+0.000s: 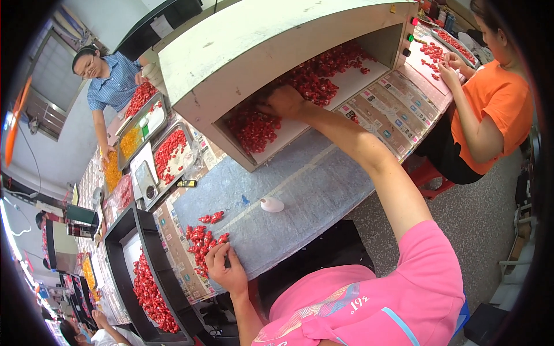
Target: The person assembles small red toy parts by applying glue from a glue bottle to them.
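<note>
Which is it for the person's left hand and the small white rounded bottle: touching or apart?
Apart. The head view shows a bare stretch of the blue-grey work surface between the left hand and the small white rounded bottle.

On the tabletop [398, 106], a mat [311, 179] lies by the near edge, carrying a bottle [272, 205] mid-mat and small pieces [199, 241] at its left edge. Behind stands a box [254, 43] with pieces inside; a crate [160, 256] sits left.
</note>
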Tool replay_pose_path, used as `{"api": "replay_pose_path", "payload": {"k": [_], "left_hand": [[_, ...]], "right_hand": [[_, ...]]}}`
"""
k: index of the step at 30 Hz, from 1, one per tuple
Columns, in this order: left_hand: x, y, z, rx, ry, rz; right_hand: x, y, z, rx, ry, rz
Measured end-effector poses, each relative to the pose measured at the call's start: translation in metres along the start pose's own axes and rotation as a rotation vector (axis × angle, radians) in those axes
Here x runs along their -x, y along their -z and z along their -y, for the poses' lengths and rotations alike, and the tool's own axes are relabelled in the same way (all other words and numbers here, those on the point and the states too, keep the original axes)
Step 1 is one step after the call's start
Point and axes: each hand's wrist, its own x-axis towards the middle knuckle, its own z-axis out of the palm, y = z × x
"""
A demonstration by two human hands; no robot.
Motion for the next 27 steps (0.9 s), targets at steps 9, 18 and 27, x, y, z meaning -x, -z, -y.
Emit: {"api": "replay_pose_path", "payload": {"k": [9,18,27], "left_hand": [[-0.003,0.002,-0.001,0.009,-0.018,-0.016],[-0.006,0.002,-0.003,-0.031,-0.071,-0.033],[-0.013,-0.009,-0.023,0.112,-0.093,-0.01]], "right_hand": [[0.019,0.064,0.029,-0.258,-0.132,-0.165],[0.076,0.07,0.126,-0.622,0.026,0.047],[0.079,0.06,0.148,-1.208,-0.101,0.295]]}}
